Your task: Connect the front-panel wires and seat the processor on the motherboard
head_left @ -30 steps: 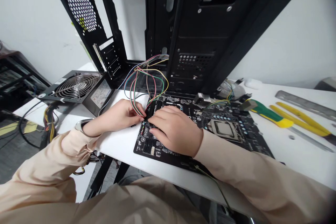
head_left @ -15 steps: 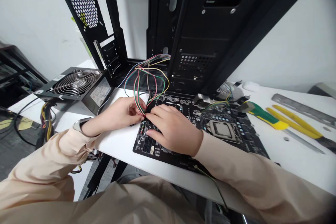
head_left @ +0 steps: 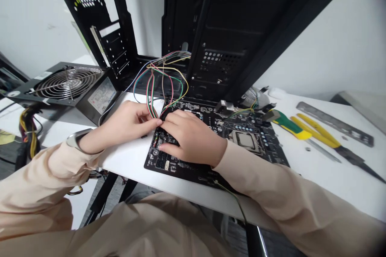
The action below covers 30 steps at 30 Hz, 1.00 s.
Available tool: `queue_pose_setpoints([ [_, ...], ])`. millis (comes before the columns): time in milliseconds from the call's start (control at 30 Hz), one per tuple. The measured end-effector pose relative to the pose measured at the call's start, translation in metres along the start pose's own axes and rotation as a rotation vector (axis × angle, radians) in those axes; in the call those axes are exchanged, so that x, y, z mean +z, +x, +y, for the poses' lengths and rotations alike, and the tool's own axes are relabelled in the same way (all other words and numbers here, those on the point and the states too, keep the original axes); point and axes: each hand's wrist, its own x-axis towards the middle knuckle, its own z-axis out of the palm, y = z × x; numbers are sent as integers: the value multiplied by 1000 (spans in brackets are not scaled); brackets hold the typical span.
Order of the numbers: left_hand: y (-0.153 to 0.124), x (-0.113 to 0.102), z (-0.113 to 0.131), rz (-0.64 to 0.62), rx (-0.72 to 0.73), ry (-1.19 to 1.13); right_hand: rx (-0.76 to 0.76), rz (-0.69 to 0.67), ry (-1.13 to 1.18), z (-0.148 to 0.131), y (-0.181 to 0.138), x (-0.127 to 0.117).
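A black motherboard [head_left: 250, 128] lies flat on the white table, with a bare CPU socket [head_left: 245, 141] at its right. My left hand [head_left: 126, 122] pinches a bundle of thin coloured wires [head_left: 163, 82] at the board's near-left edge. The wires rise in loops towards a black PC case [head_left: 226, 28] standing behind. My right hand [head_left: 189, 138] curves over the board, its fingertips meeting the wire ends. The fingers hide the connector area, so I cannot see where the wires plug in.
A power supply unit [head_left: 69, 88] with a fan grille sits to the left, its cable bundle [head_left: 28, 140] hanging off the table. To the right lie a green-yellow screwdriver [head_left: 289, 126], yellow-handled pliers [head_left: 316, 132], a metal I/O shield [head_left: 334, 123] and a white mouse [head_left: 276, 93].
The whole view has shifted, with the scene sitting further left and higher in the frame. Both hands stay together at the board's edge, with the wires pinched as before.
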Motion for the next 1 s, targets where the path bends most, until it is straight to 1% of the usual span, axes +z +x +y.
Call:
queue_pose_setpoints([
  [167,0,0,1,11,15,70,3,-21,-23,-4,1,-2],
  [367,1,-2,0,-61,-33,28,8,-26,-22,-6,2,-3],
  [533,1,-2,1,-50,-49,46,1,-49,-40,-7,3,-3],
  [800,-1,-2,1,-22,33,148,13,-107,-115,-11,7,-8],
  [1000,-1,-1,-1,-16,33,208,-2,-121,-152,-13,9,-10],
])
